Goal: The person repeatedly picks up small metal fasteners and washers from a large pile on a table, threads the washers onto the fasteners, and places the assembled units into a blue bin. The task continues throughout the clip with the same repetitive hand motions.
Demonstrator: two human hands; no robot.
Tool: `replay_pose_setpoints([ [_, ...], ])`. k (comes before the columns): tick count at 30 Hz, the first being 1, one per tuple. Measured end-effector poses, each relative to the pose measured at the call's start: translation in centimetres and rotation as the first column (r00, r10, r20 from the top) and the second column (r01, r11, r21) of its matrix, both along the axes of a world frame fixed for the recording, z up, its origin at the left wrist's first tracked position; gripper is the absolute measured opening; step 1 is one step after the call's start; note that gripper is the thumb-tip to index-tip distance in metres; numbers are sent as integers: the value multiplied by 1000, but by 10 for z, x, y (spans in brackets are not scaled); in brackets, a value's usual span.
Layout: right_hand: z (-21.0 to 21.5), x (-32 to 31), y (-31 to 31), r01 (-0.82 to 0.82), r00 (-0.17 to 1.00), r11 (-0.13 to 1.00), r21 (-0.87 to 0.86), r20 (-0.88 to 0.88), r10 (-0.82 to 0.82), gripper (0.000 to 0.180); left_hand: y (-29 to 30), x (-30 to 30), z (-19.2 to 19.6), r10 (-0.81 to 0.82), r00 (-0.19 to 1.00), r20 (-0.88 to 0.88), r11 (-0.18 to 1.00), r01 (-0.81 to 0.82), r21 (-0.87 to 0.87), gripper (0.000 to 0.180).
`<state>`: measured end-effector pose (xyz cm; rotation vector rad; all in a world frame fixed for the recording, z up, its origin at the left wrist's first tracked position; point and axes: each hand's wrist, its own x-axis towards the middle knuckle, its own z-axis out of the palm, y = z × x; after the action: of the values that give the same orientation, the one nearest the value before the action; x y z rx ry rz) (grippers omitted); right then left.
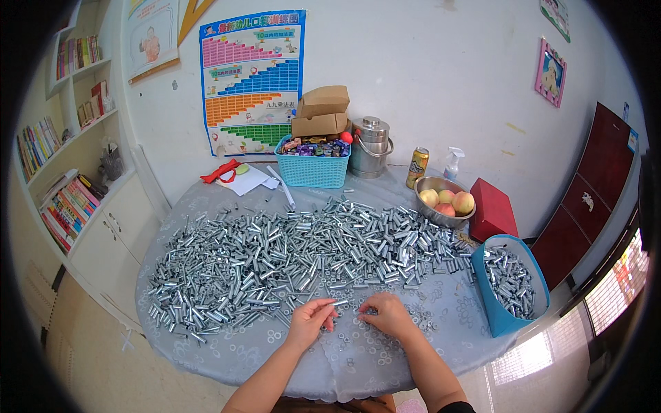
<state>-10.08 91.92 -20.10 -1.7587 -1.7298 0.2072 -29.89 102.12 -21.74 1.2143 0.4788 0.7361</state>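
Note:
My left hand point(310, 323) pinches a short shiny metal tube point(340, 303) between thumb and fingers, and its free end points right. Across a small gap, my right hand point(387, 315) is closed with its fingertips together; whatever they hold is too small or hidden to make out. Small metal rings or nuts point(385, 347) lie scattered on the cloth below and beside the right hand. Just beyond both hands spreads a broad heap of similar metal tubes point(275, 251). To the right stands a blue bin point(490, 299) with many more of these tubes inside.
A grey patterned cloth point(200, 361) covers the table. Along its back are a light-blue basket point(313, 172) of wrapped items, a lidded metal pail point(370, 148), a can point(417, 167), a spray bottle point(452, 165), a steel bowl point(441, 217) of fruit and a red box point(492, 210).

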Motion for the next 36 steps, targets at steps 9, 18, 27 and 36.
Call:
replay_pose_setpoints([
  [9,3,-6,1,76,520,992,-100,-845,-125,11,1,-1,-2,-36,999,-39,997,34,-63,20],
  [18,6,-6,0,-10,456,994,-109,-885,-92,11,0,-3,2,-145,988,-46,981,138,-135,22],
  [27,7,-12,2,20,490,995,-101,-866,-98,16,1,-4,3,-166,985,-35,963,154,-221,22],
  [36,5,-15,3,14,483,999,-46,-874,-47,13,3,-5,0,-195,981,-15,946,184,-268,21],
])
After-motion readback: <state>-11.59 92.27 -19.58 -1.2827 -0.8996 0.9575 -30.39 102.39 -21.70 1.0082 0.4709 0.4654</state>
